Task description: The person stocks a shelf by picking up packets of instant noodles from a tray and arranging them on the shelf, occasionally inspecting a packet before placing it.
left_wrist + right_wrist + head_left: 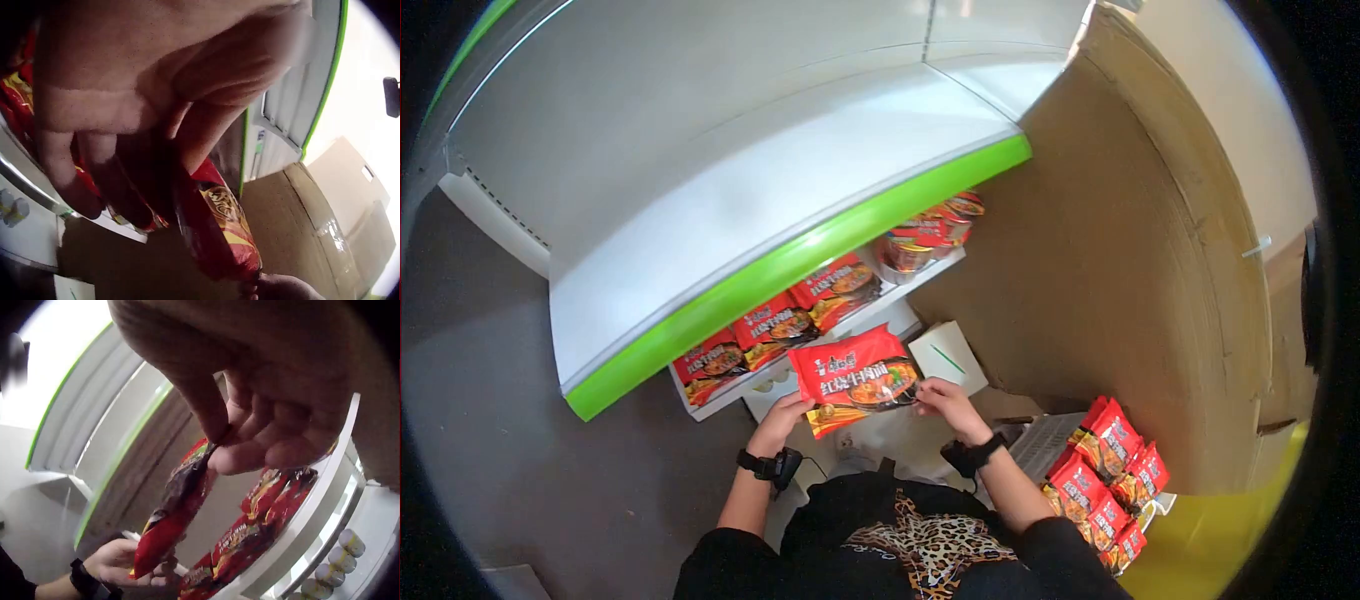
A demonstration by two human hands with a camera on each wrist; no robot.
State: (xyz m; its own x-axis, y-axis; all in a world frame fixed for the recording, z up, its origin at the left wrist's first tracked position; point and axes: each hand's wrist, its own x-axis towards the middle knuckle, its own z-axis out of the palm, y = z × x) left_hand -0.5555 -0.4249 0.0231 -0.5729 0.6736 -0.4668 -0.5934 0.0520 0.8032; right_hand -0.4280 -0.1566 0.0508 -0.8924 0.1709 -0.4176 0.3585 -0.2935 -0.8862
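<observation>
The fingers [250, 456] of your right hand [945, 400] pinch one short edge of the noodle packet [855, 378], thumb against fingertips. The fingers [81, 187] of your left hand [785, 418] curl round the opposite short edge. You hold the packet in the air just in front of the lower shelf [935, 272], at about 5 o'clock from the row of packets [775, 325] lying there.

Judge it light, crinkly and slick, with a brittle noodle block inside, so grip the sealed end seams, not the middle, and don't squeeze.

In the head view its long axis runs from 9 to 3 o'clock, the right end tipped slightly up. The printed face looks up at you, with its top edge toward the shelf at 12 o'clock. A stack of more packets [1105, 475] sits at 4 o'clock.
</observation>
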